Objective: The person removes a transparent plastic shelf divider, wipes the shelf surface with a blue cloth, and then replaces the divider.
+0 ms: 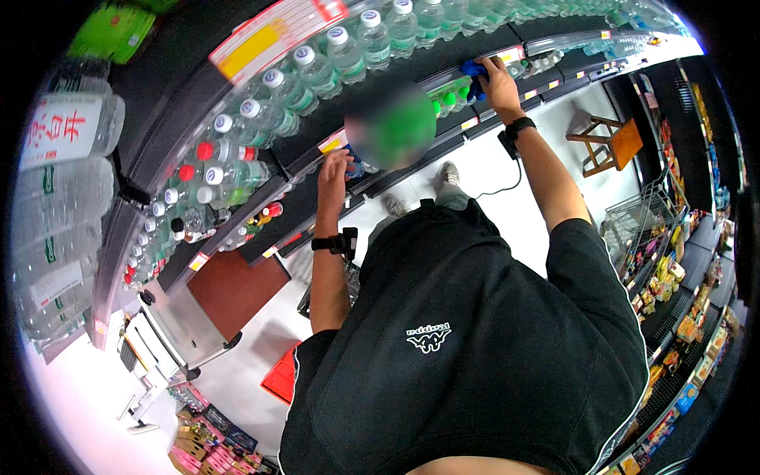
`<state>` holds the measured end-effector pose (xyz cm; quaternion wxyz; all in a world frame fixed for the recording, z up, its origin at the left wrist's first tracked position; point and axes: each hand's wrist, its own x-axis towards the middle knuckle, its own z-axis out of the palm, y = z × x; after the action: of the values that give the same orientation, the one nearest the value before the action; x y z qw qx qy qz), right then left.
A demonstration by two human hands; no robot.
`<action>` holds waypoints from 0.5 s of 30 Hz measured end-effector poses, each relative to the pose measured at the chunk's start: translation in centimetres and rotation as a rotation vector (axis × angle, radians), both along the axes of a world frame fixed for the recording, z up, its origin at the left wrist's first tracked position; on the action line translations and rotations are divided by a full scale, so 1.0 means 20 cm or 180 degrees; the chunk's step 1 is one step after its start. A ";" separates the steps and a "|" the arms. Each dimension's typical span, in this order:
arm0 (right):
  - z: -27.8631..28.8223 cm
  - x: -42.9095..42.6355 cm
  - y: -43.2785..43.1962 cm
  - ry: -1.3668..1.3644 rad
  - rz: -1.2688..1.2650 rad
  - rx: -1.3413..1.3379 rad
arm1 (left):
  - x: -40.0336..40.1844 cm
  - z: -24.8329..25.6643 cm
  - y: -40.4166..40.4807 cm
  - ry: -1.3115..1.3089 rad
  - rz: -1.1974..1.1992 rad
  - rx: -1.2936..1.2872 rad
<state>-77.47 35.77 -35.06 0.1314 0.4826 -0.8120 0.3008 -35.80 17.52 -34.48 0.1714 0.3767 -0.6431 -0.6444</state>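
Observation:
My right hand (499,83) grips a bunched blue cloth (473,69) against the front edge of a black shelf, beside a price label (511,55). Below that cloth are small bottles with green caps (449,98). My left hand (336,165) is at the same shelf edge farther left, fingers bent, by a yellow and white price label (333,141). Something blue (355,164) shows just beyond its fingers; whether they hold it I cannot tell. A round blurred patch hides the shelf between my hands. Each wrist wears a black strap with a small device.
Clear water bottles (345,54) with white caps line the shelf above; large water jugs (59,196) stand far left. A brown panel (237,291) and red crate (280,374) are lower left. Right are a wooden stool (623,145), a wire shopping cart (635,222) and shelves of packaged goods (671,279).

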 end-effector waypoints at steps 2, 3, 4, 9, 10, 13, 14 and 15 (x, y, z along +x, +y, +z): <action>-0.02 -0.09 0.03 0.0093 -0.0183 -0.0091 | -0.07 0.01 0.01 0.0044 -0.0064 -0.0037; -0.02 -0.12 0.05 0.0114 -0.0254 -0.0144 | -0.10 0.01 0.02 0.0057 -0.0079 -0.0050; -0.02 -0.16 0.06 0.0114 -0.0316 -0.0221 | -0.13 0.01 0.03 0.0061 -0.0093 -0.0075; 0.00 -0.34 0.14 0.0046 -0.0453 -0.0244 | -0.36 0.02 0.08 -0.0002 -0.0184 -0.0220; -0.02 -0.40 0.17 0.0061 -0.0480 -0.0247 | -0.43 0.03 0.10 0.0032 -0.0222 -0.0234; -0.07 -0.57 0.28 0.0070 -0.0534 -0.0254 | -0.62 0.03 0.15 -0.0071 -0.0166 -0.0341; -0.08 -0.64 0.32 0.0067 -0.0527 -0.0267 | -0.69 0.02 0.18 -0.0105 -0.0096 -0.0456; -0.07 -0.67 0.35 0.0042 -0.0519 -0.0308 | -0.73 0.00 0.19 -0.0156 -0.0009 -0.0586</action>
<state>-90.94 42.72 -36.37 0.1839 0.4099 -0.8323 0.3248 -50.34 21.23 -34.50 0.1886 0.3741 -0.7041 -0.5733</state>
